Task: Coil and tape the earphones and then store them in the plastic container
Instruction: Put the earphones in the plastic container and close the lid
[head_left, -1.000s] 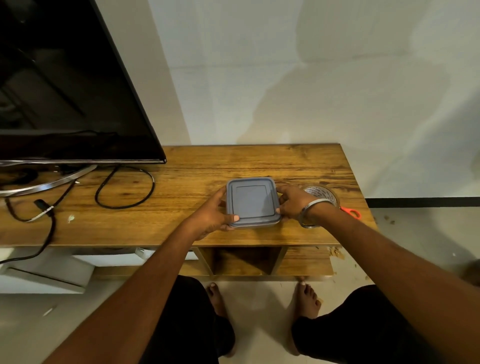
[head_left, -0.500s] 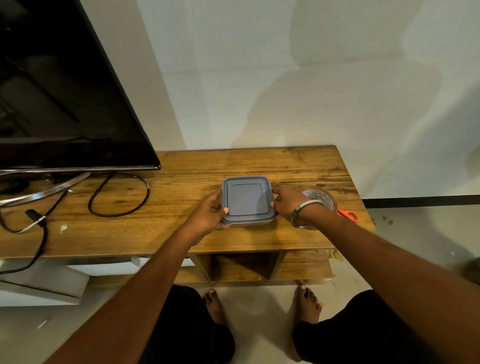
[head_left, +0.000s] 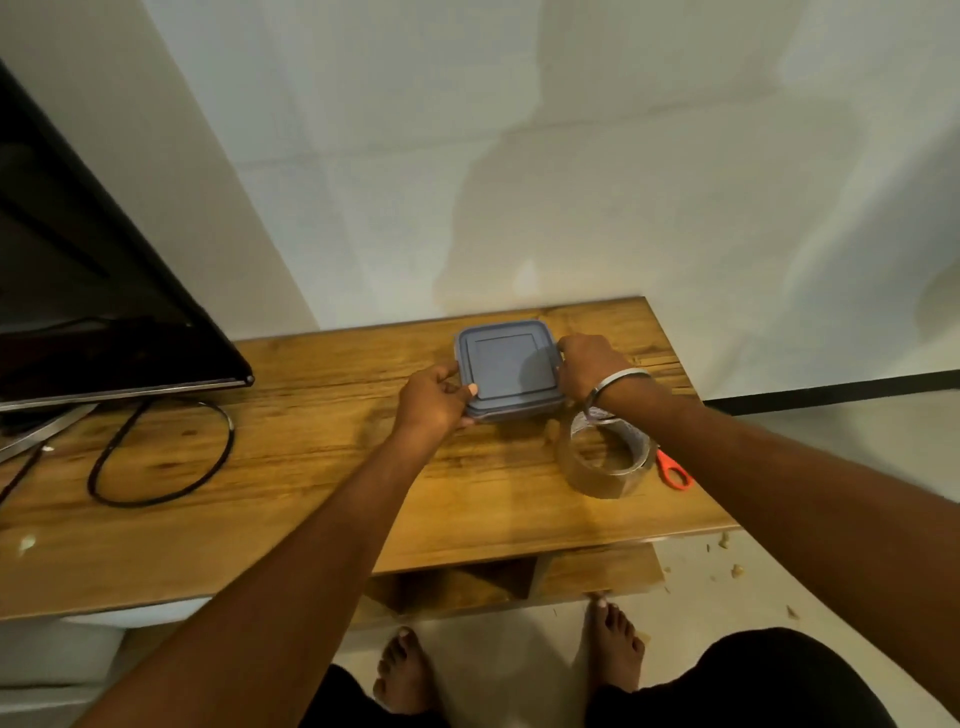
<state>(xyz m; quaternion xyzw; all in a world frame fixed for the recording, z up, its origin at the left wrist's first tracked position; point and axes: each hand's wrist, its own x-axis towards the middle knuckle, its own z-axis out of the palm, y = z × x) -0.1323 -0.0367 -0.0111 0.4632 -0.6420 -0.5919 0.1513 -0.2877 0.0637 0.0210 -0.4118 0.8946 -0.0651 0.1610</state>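
Note:
A square grey-blue plastic container (head_left: 508, 366) with its lid on rests on the wooden table (head_left: 311, 467), near the back edge. My left hand (head_left: 434, 397) grips its left side, thumb on the lid's edge. My right hand (head_left: 589, 364), with a metal bangle on the wrist, holds its right side. The earphones are not visible; the closed lid hides what is inside.
A roll of clear tape (head_left: 605, 457) stands just in front of my right wrist, with orange-handled scissors (head_left: 674, 470) to its right. A black cable loop (head_left: 161, 452) lies at the left under the TV (head_left: 93, 312). The wall is close behind the table.
Both hands have pushed the closed container away from me, from near the table's front edge toward the back, past the tape roll. The camera has tilted.

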